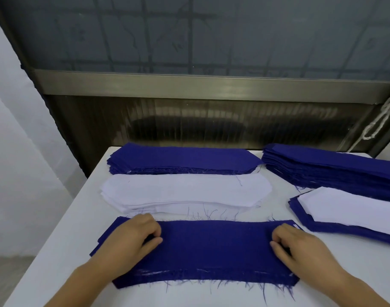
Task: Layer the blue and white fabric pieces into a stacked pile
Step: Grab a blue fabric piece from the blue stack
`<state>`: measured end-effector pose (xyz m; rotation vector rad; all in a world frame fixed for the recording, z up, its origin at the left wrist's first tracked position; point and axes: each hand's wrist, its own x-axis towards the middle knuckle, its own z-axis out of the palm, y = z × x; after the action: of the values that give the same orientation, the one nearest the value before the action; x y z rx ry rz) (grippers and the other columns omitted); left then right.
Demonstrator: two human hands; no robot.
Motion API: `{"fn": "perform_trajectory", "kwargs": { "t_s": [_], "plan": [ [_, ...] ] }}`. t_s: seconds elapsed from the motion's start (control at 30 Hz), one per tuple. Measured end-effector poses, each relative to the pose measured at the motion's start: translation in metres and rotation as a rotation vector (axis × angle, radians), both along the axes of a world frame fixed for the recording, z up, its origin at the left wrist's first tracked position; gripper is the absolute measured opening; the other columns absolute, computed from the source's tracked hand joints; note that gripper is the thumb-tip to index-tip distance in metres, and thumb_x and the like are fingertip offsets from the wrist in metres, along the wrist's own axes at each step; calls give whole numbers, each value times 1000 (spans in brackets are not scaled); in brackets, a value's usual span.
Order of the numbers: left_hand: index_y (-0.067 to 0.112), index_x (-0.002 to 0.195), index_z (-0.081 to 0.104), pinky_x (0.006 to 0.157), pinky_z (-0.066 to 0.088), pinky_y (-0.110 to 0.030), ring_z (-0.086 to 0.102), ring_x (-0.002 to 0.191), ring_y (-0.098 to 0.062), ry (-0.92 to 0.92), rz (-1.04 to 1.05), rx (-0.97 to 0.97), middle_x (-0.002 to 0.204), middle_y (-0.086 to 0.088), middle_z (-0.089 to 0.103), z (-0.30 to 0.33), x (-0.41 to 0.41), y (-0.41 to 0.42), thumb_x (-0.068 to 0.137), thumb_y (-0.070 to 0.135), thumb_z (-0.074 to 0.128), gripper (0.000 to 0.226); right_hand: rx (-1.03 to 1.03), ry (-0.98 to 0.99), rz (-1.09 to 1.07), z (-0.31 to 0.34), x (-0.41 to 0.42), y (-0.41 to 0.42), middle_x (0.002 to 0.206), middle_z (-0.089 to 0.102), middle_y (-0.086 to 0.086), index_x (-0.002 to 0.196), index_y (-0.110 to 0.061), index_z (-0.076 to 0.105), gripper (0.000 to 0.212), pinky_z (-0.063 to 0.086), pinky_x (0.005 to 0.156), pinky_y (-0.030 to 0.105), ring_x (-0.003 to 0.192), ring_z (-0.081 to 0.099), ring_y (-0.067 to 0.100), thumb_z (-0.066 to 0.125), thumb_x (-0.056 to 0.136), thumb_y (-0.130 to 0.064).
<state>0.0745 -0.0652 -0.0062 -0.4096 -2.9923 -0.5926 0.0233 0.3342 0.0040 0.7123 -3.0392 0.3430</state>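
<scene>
A white tabletop [56, 251] stands against a dark wall panel under a metal rail [211, 85]. Near the front edge lies a blue piece [211, 251] with frayed threads along both long sides. The left hand [132, 235] rests on its left end, fingers curled with the tips pressing the cloth; the right hand [300, 244] does the same on its right end. Whether either hand pinches the cloth cannot be told. Just behind the piece sits a white stack [185, 191], and behind that, at the back edge, a blue stack [183, 159]. At the right edge a taller blue pile [336, 169] lies behind a layered pile [353, 209] topped with white over blue.
</scene>
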Motion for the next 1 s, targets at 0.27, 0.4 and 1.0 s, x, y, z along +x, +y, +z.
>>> {"fn": "perform_trajectory", "kwargs": {
  "t_s": [0.27,0.4,1.0],
  "plan": [
    [31,93,67,76,41,-10,52,83,-1,152,132,-41,94,20,56,31,-62,12,90,34,63,6,-159,16,-69,26,-71,-30,77,53,-17,78,-40,47,19,41,58,16,66,54,1,55,94,-33],
    [25,109,64,83,44,-19,53,97,-7,198,187,42,108,12,57,45,-126,35,93,29,60,17,-290,105,-48,31,-136,-75,98,53,-13,101,-27,56,5,49,74,21,86,55,6,56,96,-27],
    [31,104,60,91,49,-38,49,103,-13,-162,222,99,111,9,52,40,-215,51,78,56,69,37,-78,-52,-17,17,-227,-110,108,58,1,105,-17,60,20,48,89,31,99,55,17,46,101,-30]
  ]
}}
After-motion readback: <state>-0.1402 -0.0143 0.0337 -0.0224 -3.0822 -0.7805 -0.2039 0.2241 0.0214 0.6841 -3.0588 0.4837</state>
